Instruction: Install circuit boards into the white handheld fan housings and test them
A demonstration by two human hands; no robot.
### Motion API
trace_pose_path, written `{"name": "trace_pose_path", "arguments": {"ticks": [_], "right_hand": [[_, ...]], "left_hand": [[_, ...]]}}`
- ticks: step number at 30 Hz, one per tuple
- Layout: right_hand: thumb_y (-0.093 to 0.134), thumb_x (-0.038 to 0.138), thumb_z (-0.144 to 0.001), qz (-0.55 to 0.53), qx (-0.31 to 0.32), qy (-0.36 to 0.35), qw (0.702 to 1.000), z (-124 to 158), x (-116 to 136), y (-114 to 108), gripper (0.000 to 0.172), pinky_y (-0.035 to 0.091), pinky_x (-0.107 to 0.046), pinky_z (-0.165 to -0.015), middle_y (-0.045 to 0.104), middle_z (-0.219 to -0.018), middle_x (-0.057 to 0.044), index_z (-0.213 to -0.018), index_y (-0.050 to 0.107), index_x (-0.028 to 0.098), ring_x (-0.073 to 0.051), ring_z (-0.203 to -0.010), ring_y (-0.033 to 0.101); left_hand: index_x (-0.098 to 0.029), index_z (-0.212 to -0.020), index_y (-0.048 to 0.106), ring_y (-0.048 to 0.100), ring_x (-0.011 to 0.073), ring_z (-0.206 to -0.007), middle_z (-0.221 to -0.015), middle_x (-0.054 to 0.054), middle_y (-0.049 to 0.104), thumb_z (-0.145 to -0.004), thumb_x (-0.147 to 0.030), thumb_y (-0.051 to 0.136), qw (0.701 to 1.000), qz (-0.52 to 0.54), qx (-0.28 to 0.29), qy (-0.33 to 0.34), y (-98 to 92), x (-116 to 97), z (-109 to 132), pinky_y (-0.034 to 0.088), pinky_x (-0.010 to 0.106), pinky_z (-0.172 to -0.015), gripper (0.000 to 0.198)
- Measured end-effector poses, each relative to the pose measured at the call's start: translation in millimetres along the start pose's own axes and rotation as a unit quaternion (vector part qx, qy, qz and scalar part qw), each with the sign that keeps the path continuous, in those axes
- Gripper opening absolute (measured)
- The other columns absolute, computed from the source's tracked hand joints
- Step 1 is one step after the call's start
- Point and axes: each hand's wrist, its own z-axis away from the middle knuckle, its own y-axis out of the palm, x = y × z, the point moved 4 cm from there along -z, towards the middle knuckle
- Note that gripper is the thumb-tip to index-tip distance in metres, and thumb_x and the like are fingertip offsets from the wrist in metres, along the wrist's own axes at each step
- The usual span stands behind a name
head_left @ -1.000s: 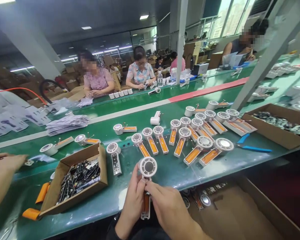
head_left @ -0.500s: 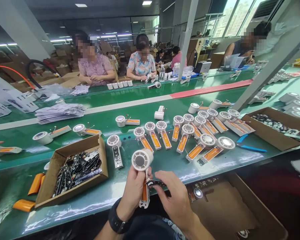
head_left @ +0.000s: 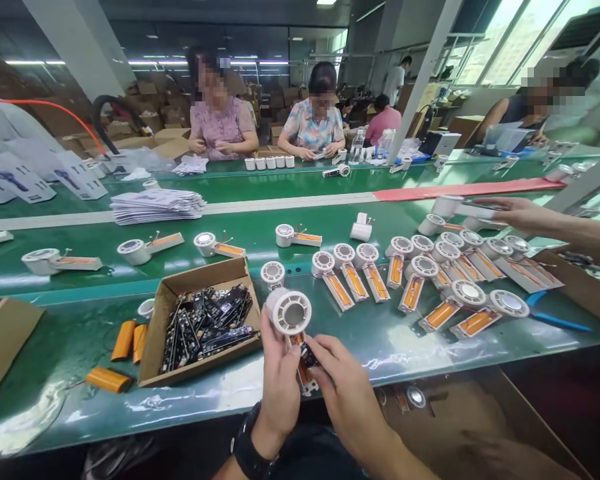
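My left hand (head_left: 280,383) is closed round the handle of a white handheld fan body (head_left: 291,312), its round head tilted up toward me. Fingers of my right hand (head_left: 347,387) pinch a small dark circuit board (head_left: 309,355) against the open handle. Part of the handle's inside is hidden by the board and fingers. Just behind the held body, another fan body (head_left: 273,272) is partly covered. To the left is a cardboard box (head_left: 150,347) full of loose circuit boards (head_left: 205,320).
Several fan bodies (head_left: 367,253) with orange batteries lie to the right, near blue-handled pliers (head_left: 560,321). Loose orange batteries (head_left: 109,379) lie at left. A co-worker's hand (head_left: 520,212) holds another fan body at right. A paper stack (head_left: 157,205) lies farther back; co-workers sit opposite.
My view has swung left, shifting the scene rightward. The circuit board now lies closer along the handle. A co-worker's hand with a fan body has entered at right; the hand at far left is gone.
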Motion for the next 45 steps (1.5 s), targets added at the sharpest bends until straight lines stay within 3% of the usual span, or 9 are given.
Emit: {"name": "trace_pose_path", "arguments": {"ticks": [3, 10, 17, 20, 24, 28, 33, 39, 45], "right_hand": [[0.044, 0.003, -0.088, -0.013, 0.032, 0.017, 0.999, -6, 8, 6, 0.051, 0.06, -0.027, -0.076, 0.065, -0.108, -0.008, -0.132, 0.057, 0.025, -0.019, -0.093, 0.067], [0.042, 0.004, -0.088, 0.072, 0.043, -0.017, 0.996, -18, 15, 9, 0.048, 0.059, -0.031, -0.08, 0.065, -0.102, -0.009, -0.129, 0.059, 0.022, -0.02, -0.087, 0.067], [0.045, 0.007, -0.088, 0.094, 0.03, -0.025, 0.995, -9, 7, 16, 0.058, 0.059, -0.035, -0.085, 0.059, -0.118, -0.014, -0.144, 0.039, 0.019, -0.024, -0.102, 0.064], [0.043, 0.008, -0.09, 0.082, -0.013, -0.048, 0.995, -4, 5, 13, 0.047, 0.059, -0.032, -0.083, 0.061, -0.111, -0.013, -0.136, 0.05, 0.02, -0.022, -0.099, 0.065], [0.042, 0.008, -0.091, 0.09, -0.043, -0.035, 0.994, -8, 6, 5, 0.042, 0.06, -0.03, -0.075, 0.063, -0.102, -0.012, -0.127, 0.06, 0.019, -0.021, -0.087, 0.066], [0.041, 0.005, -0.088, 0.125, -0.033, -0.029, 0.991, -14, 10, 3, 0.045, 0.061, -0.031, -0.07, 0.064, -0.097, -0.011, -0.127, 0.06, 0.019, -0.02, -0.08, 0.066], [0.039, 0.007, -0.088, 0.135, -0.018, -0.012, 0.991, -17, 12, 8, 0.044, 0.06, -0.037, -0.07, 0.063, -0.099, -0.013, -0.125, 0.061, 0.016, -0.024, -0.082, 0.065], [0.048, 0.008, -0.086, -0.049, 0.051, 0.046, 0.996, -10, 3, 10, 0.05, 0.057, -0.035, -0.086, 0.062, -0.11, -0.009, -0.133, 0.055, 0.026, -0.021, -0.099, 0.064], [0.059, 0.022, -0.089, -0.328, 0.048, 0.124, 0.935, 4, -16, 22, 0.042, 0.055, -0.033, -0.089, 0.065, -0.119, -0.01, -0.13, 0.053, 0.025, -0.021, -0.107, 0.065]], "left_hand": [[-0.023, -0.154, 0.007, 0.031, 0.025, -0.143, -0.158, 0.011, 0.03, -0.085, -0.026, 0.055, 0.999, -0.026, 0.017, 0.034, -5.1, -8, 3, 0.03, 0.034, -0.113, 0.083], [-0.022, -0.154, 0.002, 0.031, 0.0262, -0.143, -0.159, 0.014, 0.026, -0.082, -0.026, 0.06, 0.999, -0.015, 0.017, 0.033, -4.3, -14, 4, 0.03, 0.035, -0.114, 0.092], [-0.021, -0.153, 0.006, 0.024, 0.022, -0.146, -0.159, 0.015, 0.026, -0.089, -0.031, 0.054, 0.998, -0.011, -0.021, 0.052, -2.0, -16, -11, 0.027, 0.032, -0.115, 0.08], [-0.02, -0.153, 0.003, 0.023, 0.0209, -0.146, -0.16, 0.016, 0.022, -0.091, -0.031, 0.051, 0.999, -0.013, -0.022, 0.047, 0.8, -15, -15, 0.025, 0.032, -0.115, 0.079], [-0.022, -0.154, -0.003, 0.024, 0.0224, -0.146, -0.161, 0.014, 0.02, -0.089, -0.028, 0.054, 0.999, -0.017, 0.018, 0.047, 8.0, -8, -12, 0.027, 0.033, -0.115, 0.086], [-0.024, -0.153, -0.007, 0.026, 0.0233, -0.145, -0.162, 0.013, 0.019, -0.086, -0.02, 0.056, 0.999, -0.028, 0.017, 0.04, 12.6, -4, -10, 0.026, 0.035, -0.115, 0.092], [-0.022, -0.154, 0.0, 0.027, 0.0208, -0.145, -0.161, 0.012, 0.02, -0.089, -0.021, 0.051, 0.997, -0.046, -0.013, 0.056, 12.1, -11, -14, 0.025, 0.03, -0.115, 0.082], [-0.021, -0.154, 0.012, 0.037, 0.0229, -0.14, -0.157, 0.014, 0.032, -0.09, -0.029, 0.05, 0.999, -0.037, -0.029, 0.023, 1.5, -15, -23, 0.032, 0.032, -0.112, 0.075], [-0.023, -0.151, 0.024, 0.048, 0.0238, -0.132, -0.148, 0.012, 0.047, -0.089, -0.027, 0.051, 0.999, -0.001, -0.046, -0.013, 1.4, -14, -17, 0.041, 0.034, -0.106, 0.068]]}}
